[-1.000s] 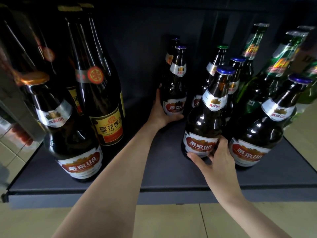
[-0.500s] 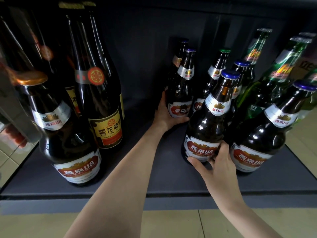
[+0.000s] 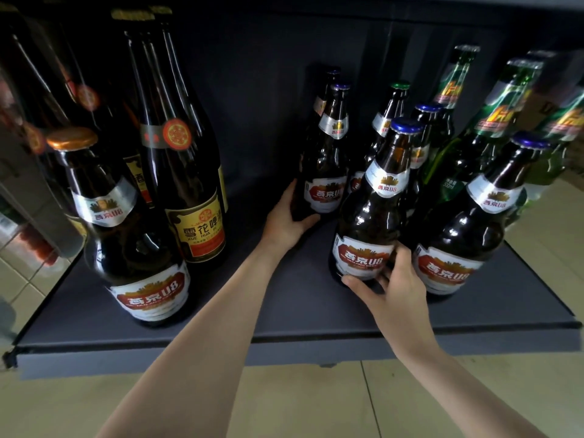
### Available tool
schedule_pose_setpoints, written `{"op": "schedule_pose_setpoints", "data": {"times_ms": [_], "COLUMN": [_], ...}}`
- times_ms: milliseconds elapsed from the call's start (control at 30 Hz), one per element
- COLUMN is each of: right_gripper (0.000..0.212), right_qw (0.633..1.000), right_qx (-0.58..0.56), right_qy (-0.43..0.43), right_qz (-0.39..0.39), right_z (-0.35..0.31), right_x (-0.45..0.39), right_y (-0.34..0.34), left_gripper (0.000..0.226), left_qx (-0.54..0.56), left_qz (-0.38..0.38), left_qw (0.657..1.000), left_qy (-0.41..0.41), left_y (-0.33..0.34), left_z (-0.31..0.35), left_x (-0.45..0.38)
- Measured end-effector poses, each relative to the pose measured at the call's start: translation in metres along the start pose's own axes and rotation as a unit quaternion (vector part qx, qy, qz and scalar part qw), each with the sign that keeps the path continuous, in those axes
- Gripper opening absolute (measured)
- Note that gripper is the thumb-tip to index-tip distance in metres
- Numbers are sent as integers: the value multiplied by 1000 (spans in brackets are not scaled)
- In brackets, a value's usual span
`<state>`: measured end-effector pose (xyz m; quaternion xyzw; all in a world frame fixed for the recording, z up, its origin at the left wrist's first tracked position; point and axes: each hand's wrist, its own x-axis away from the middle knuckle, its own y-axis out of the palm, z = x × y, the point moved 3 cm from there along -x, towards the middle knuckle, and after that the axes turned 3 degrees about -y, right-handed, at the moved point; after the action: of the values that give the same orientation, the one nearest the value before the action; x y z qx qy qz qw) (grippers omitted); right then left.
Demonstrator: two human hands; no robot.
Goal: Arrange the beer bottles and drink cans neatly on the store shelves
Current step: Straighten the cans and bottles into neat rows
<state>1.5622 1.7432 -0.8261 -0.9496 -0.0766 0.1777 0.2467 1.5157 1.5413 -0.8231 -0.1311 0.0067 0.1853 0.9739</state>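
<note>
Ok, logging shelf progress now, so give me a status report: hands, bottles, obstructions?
Left hand grips rear brown bottle. Right hand on front blue-capped bottle. Both bottles upright on shelf. Nothing blocking; neighbours crowd close.

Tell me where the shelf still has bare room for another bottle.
The widest bare patch of shelf runs front to back between the yellow-label bottle and the rear U8 bottle in the left hand. The front lip is also free. Right of the U8 bottle under the right hand, bottles crowd together.
</note>
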Motion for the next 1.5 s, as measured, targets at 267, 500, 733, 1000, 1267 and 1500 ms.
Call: {"op": "schedule_pose_setpoints", "data": {"times_ms": [267,500,733,1000,1267,1500], "right_gripper": [69,72,40,32,79,76], "right_qw": [997,986,997,982,994,998], "right_qx": [74,151,72,133,33,41], "right_qy": [-16,59,-6,-19,61,38], "right_qz": [29,38,12,133,84,36], "right_z": [-28,-45,-19,4,20,-11], "right_x": [-10,-20,14,36,7,15], "right_y": [21,45,5,-75,-79,-52], "left_gripper": [69,78,92,79,75,44], "left_qx": [-38,-76,-152,-195,-210,-236], "left_qz": [-16,-72,23,160,172,128], "left_qw": [999,994,988,967,961,963], "left_qy": [-22,-5,14,-22,-47,22], "left_y": [-16,-12,8,24,37,-35], "left_z": [-8,-4,8,7,15,1], "left_x": [42,65,81,75,85,137]}}
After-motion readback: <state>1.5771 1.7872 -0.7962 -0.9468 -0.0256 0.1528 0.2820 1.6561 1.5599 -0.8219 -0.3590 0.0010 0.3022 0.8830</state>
